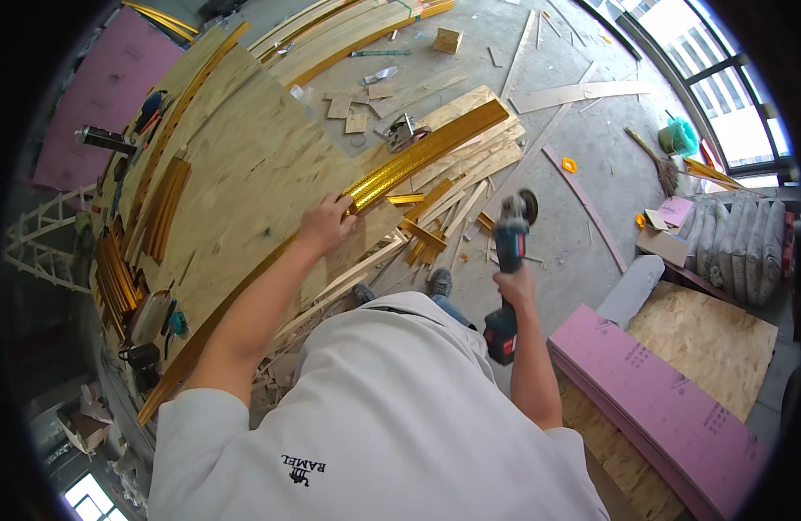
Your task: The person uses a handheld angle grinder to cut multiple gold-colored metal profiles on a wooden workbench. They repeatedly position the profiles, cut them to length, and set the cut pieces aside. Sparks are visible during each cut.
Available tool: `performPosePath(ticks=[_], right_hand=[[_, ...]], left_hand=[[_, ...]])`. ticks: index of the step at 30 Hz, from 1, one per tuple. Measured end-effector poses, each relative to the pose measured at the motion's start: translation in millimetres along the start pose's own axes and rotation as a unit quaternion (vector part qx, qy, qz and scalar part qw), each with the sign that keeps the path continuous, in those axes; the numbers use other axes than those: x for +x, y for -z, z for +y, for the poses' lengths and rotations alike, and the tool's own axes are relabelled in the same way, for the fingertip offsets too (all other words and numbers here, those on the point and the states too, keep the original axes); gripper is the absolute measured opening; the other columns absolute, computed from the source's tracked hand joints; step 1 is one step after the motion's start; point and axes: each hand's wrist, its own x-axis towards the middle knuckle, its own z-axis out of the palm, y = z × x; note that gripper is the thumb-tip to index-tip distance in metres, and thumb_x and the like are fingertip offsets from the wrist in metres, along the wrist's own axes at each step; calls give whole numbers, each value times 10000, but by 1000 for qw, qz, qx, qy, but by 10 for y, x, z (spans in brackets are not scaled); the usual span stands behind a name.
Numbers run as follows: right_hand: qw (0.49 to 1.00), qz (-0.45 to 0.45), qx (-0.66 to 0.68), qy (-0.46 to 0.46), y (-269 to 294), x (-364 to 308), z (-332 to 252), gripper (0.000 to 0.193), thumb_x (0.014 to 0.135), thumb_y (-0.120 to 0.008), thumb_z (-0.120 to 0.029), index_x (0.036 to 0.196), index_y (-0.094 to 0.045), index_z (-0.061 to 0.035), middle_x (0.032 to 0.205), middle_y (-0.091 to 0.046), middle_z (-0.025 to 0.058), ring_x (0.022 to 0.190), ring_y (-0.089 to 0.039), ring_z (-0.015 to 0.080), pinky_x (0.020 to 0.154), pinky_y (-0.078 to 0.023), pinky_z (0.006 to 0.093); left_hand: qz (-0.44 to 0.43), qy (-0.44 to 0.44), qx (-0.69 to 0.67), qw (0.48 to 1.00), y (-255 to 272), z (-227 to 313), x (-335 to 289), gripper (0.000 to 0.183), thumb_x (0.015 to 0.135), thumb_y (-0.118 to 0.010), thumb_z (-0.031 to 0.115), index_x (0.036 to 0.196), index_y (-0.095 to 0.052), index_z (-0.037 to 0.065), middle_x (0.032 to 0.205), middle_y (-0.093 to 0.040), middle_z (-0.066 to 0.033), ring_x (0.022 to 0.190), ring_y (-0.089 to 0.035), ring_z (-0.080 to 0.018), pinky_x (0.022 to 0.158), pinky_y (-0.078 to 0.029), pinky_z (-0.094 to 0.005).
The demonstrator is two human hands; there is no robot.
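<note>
My left hand (325, 227) is closed over a long gold trim strip (448, 139) with a shiny textured face. The strip lies along the near edge of a plywood worktop (253, 148), and its far end sticks out past the worktop over the floor. In my right hand (518, 286) is a cordless angle grinder (510, 243), held by its body to the right of the strip and apart from it. Its disc (528, 207) points away from me, and the battery (500, 337) hangs at the near end. Whether the disc is spinning I cannot tell.
Timber offcuts (461, 204) and a metal power tool (405, 132) lie beyond the worktop edge. More gold strips (166, 208) rest on the left. Pink boards (652, 391) lie on chipboard (709, 334) at near right. Grey bags (735, 247) and a broom (663, 169) are by the windows.
</note>
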Motion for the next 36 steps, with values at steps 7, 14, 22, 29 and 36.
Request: performPosePath(ticks=[7, 14, 22, 29, 36], right_hand=[[978, -46, -68, 191, -374, 67, -1289, 512, 680, -756, -239, 1090, -593, 21, 965, -676, 268, 953, -652, 423, 824, -522, 466], [962, -107, -153, 200, -885, -201, -1943, 350, 705, -697, -201, 972, -632, 15, 951, -691, 245, 907, -681, 396, 805, -543, 460], [956, -143, -167, 196, -1054, -277, -1920, 349, 713, -692, -200, 968, -619, 28, 953, -685, 246, 925, -672, 400, 824, -536, 459], [961, -138, -164, 175, -1132, -250, -1872, 339, 718, -680, -172, 973, -621, 44, 958, -679, 260, 937, -666, 404, 817, -535, 466], [965, -128, -162, 159, -1099, -326, -1912, 329, 719, -682, -159, 974, -620, 38, 958, -686, 254, 933, -672, 406, 820, -540, 459]], left_hand=[[110, 7, 12, 994, -302, -21, -107, 491, 775, -754, 294, 1231, -621, 167, 1203, -587, -123, 1108, -543, -339, 936, -444, -450], [144, 2, -2, 990, -407, -23, -94, 490, 757, -763, 223, 1225, -624, 173, 1241, -573, -121, 1142, -527, -328, 948, -428, -462], [165, -1, -4, 986, -453, -30, -117, 464, 756, -735, 214, 1207, -642, 159, 1232, -571, -131, 1143, -529, -334, 951, -417, -459], [164, 4, -21, 986, -401, -24, -103, 401, 768, -721, 232, 1152, -679, 124, 1220, -592, -158, 1117, -547, -343, 949, -429, -454], [161, -5, -27, 987, -436, -66, -100, 419, 798, -693, 225, 1210, -644, 163, 1216, -575, -126, 1122, -536, -324, 924, -423, -458]])
